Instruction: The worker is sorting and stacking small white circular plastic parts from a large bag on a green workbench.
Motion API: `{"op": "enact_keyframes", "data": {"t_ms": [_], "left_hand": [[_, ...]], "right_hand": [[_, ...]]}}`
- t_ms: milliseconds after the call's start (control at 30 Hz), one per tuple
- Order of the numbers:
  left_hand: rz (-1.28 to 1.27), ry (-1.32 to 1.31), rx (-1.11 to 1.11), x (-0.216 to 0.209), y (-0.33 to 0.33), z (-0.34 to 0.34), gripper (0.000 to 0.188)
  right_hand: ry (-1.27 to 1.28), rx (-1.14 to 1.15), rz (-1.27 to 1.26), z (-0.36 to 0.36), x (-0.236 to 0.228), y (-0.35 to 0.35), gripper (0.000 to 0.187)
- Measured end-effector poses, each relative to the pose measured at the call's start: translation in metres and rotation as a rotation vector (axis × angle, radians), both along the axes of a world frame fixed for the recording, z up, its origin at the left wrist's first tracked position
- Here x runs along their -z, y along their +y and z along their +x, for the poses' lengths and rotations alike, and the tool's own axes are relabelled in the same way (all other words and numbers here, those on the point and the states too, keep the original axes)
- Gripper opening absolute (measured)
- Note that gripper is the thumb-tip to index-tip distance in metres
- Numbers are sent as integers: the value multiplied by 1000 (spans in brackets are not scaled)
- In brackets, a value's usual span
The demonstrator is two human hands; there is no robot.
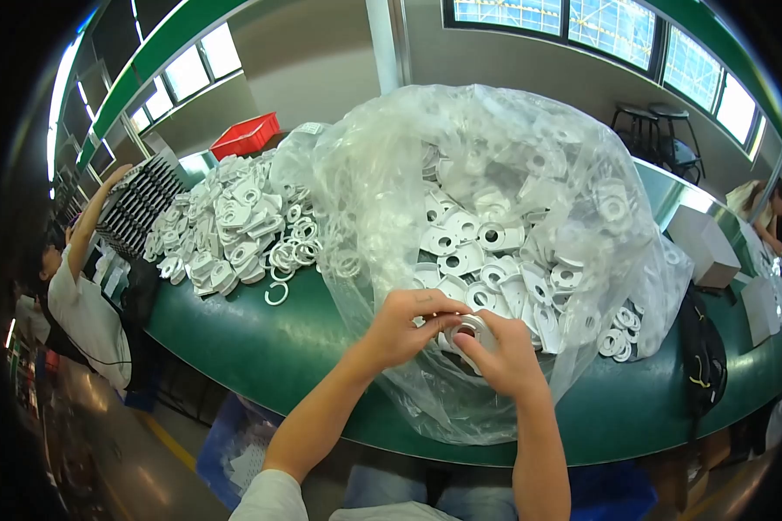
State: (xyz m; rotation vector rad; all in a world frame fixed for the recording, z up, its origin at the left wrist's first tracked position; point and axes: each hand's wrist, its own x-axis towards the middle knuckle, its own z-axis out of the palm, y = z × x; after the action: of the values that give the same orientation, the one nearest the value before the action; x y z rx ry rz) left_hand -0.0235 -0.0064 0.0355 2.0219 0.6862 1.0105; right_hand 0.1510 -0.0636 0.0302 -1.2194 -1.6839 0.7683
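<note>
A green table (235,328) is topped by a clear bag (367,187), with white parts (235,217) heaped at its nine o'clock. Toward six, by left hand (407,328) and right hand (508,354) together (fingers clamped on it), a white piece (475,324) is held.

A head-worn fisheye looks down across the table (235,334).

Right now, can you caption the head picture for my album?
Left hand and right hand hold a white part near a translucent plastic bag.
</note>
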Motion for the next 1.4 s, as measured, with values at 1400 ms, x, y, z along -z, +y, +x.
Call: {"op": "enact_keyframes", "data": {"t_ms": [1400], "left_hand": [[-348, -161, -165, 22, 11, 2, 15]], "right_hand": [[390, 48, -135, -12, 21, 9, 21]]}}
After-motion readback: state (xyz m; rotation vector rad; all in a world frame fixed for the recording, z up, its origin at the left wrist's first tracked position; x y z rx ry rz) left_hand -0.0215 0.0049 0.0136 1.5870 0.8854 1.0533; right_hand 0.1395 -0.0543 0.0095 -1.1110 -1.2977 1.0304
